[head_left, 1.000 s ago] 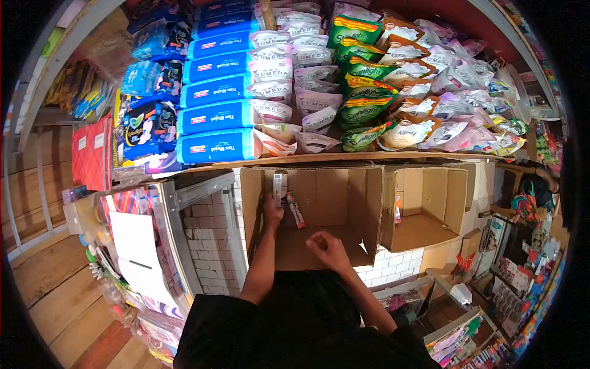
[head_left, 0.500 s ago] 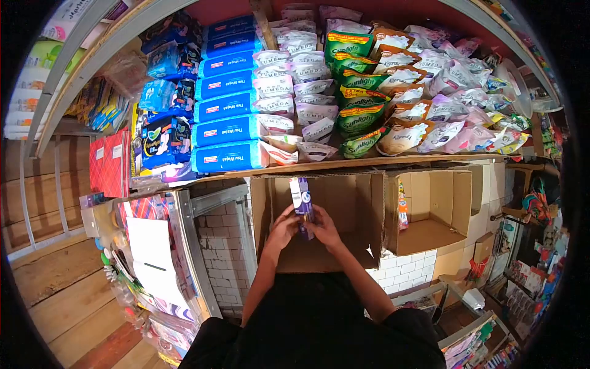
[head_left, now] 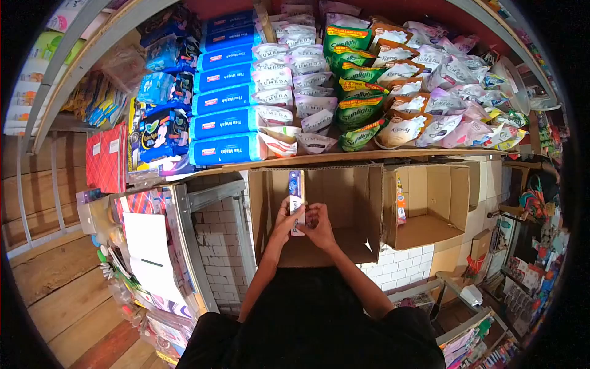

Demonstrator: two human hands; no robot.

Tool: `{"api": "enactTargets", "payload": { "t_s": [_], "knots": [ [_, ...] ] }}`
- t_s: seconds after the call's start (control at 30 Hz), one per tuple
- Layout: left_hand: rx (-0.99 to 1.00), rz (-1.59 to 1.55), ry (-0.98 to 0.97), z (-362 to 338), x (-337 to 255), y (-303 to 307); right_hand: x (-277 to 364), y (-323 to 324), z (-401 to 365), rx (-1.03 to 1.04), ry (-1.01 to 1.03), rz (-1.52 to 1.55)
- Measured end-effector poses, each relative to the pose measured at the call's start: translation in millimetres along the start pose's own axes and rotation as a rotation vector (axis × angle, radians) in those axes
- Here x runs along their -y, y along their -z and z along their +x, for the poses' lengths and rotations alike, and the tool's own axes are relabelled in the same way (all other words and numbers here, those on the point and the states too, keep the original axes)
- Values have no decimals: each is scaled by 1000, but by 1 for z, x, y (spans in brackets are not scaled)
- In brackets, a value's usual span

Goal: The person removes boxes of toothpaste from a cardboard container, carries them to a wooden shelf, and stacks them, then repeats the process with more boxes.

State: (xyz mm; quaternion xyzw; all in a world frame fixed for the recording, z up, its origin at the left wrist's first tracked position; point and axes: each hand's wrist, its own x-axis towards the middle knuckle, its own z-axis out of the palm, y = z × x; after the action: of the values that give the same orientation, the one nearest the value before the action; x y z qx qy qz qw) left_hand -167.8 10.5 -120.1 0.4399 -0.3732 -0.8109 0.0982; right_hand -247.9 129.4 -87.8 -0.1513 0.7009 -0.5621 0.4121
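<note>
A slim purple and white toothpaste box (head_left: pixel 297 187) stands lengthwise in front of me, over the opening of a cardboard box. Its white face with large dark letters is partly covered by fingers. My left hand (head_left: pixel 283 222) is closed around the near part of it from the left side. On the other side my right hand (head_left: pixel 319 229) has its fingers curled and its thumb against the lower end of the toothpaste box.
The large open cardboard box (head_left: pixel 350 221) sits below the shelf edge. A smaller carton (head_left: pixel 433 229) to its right holds an orange packet (head_left: pixel 401 206). Above, the shelf carries blue tissue packs (head_left: pixel 224 123), green Sunlight pouches (head_left: pixel 359 111) and pale pouches. An open notebook (head_left: pixel 147 240) lies at left.
The toothpaste box has been turned in my hands, so its white lettered face now shows instead of the mostly purple side. My right hand's fingers have shifted and curled.
</note>
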Motion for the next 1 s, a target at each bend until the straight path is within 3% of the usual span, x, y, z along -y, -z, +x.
{"api": "enactTargets", "payload": {
  "t_s": [0.07,0.17,0.2,0.3,0.4,0.5,0.6,0.7,0.8,0.9,1.0],
  "knots": [
    [5,-109,44,0,0,5,-24,2,9,66,74,18],
    [-17,-78,-35,-5,-7,12,-54,14,27,162,-58,197],
    [-28,-112,-24,-11,-18,7,-38,19,31,143,-234,153],
    [-54,-94,-42,-16,-22,20,-114,26,64,97,-123,-336],
    [-67,-75,-55,-23,-28,27,-164,18,89,157,-307,-643],
    [-87,-89,-58,-28,-30,29,-205,4,96,231,-293,-807],
    [-97,-78,-59,-37,-33,29,-182,-2,99,613,-329,-1160],
    [-80,-92,-45,-45,-35,30,-192,-14,79,242,-264,-1048],
    [-75,-92,-32,-56,-41,28,-211,-21,85,207,-401,-900],
    [-102,-103,-17,-60,-42,27,-220,-23,82,177,-202,-984],
    [-87,-84,-43,-60,-38,31,-223,-26,93,191,-144,-965]
  ]
}}
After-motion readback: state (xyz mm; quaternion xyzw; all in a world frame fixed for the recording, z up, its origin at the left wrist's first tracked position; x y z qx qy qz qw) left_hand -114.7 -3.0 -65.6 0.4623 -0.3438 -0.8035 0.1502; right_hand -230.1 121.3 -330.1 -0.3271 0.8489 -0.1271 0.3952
